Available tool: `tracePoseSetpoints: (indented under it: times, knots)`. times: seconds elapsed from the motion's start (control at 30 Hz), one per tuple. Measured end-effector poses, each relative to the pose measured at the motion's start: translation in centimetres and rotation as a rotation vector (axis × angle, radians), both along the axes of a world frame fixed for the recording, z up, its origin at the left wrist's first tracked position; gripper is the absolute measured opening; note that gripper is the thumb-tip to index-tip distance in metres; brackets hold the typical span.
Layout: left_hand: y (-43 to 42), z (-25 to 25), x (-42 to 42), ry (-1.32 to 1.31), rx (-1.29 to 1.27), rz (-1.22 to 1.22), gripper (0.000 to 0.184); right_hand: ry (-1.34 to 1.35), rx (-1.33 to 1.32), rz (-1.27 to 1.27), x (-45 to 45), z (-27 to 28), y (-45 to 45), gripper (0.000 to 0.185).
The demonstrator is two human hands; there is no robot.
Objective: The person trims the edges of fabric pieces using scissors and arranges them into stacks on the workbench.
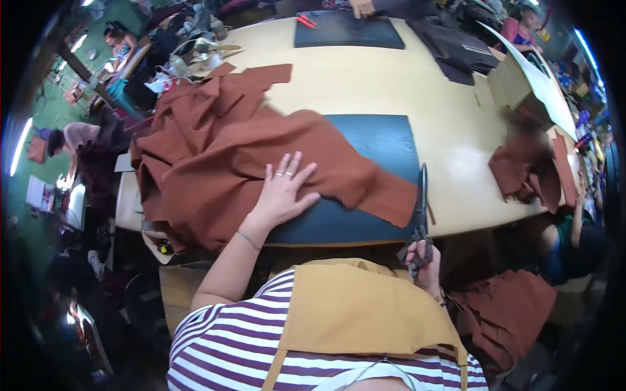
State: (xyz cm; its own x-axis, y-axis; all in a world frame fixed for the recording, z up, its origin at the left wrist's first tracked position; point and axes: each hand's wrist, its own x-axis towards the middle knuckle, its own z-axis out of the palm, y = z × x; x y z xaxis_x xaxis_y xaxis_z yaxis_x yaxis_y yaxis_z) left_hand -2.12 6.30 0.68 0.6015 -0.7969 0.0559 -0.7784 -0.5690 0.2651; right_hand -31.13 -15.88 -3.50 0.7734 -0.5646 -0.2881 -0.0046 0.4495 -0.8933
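A large, rumpled sheet of reddish-brown material (222, 150) lies over the left of the table and across a dark blue mat (381, 137). My left hand (287, 192) rests flat on the material with its fingers spread. At the mat's right front corner, my right hand (425, 264) is wrapped round the dark handles of large scissors (422, 202). Their long blades point away from me, beside the right end of the material; whether they touch it is unclear.
The pale table (456, 150) carries a second dark mat (349, 32) with red-handled scissors (306, 21) and another person's hand at the far side. Brown pieces (528, 176) and a cardboard box (515, 81) stand right. More brown material (505, 316) is at lower right.
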Motion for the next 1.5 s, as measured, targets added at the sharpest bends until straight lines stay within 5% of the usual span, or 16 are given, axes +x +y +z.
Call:
tracePoseSetpoints:
  times: [0.1, 0.2, 0.33, 0.5, 0.8, 1.13, 1.27, 1.47, 1.5]
  knots:
    - [-3.4, 0.4, -1.1, 0.177, -0.092, -0.394, 0.057, -0.091, -0.027, -0.095, -1.2, -1.1, 0.4, 0.030]
    - [-5.6, -0.1, 0.2, 0.309, -0.143, -0.407, 0.049, -0.068, -0.069, -0.102, -1.7, 0.5, 0.2, 0.029]
    - [-8.0, 0.8, 0.6, 0.087, -0.264, -0.158, 0.035, -0.010, -0.107, -0.040, -2.5, 1.6, -0.7, 0.026]
    - [-9.9, 0.0, 0.3, 0.043, 0.036, -0.153, 0.070, 0.107, -0.095, 0.180, -2.2, 3.1, -1.2, 0.022]
    - [-11.1, -1.6, 6.5, -0.080, 0.031, -0.053, 0.082, 0.267, 0.032, 0.645, -3.4, 5.4, -2.5, 0.022]
    - [-9.8, -0.9, 6.0, -0.072, 0.038, -0.169, 0.095, 0.168, -0.001, 0.312, -2.9, 4.2, -2.1, 0.023]
    - [-9.4, -1.0, 5.5, -0.076, 0.034, -0.196, 0.095, 0.112, 0.149, 0.358, -2.6, 3.3, -2.4, 0.029]
    - [-9.0, -1.6, 4.7, -0.014, -0.081, -0.180, 0.057, 0.118, 0.050, 0.385, -1.8, 3.2, -1.9, 0.033]
    - [-8.7, -1.3, 4.5, 0.015, -0.159, -0.187, 0.033, 0.131, 0.029, 0.391, -1.7, 3.1, -1.9, 0.033]
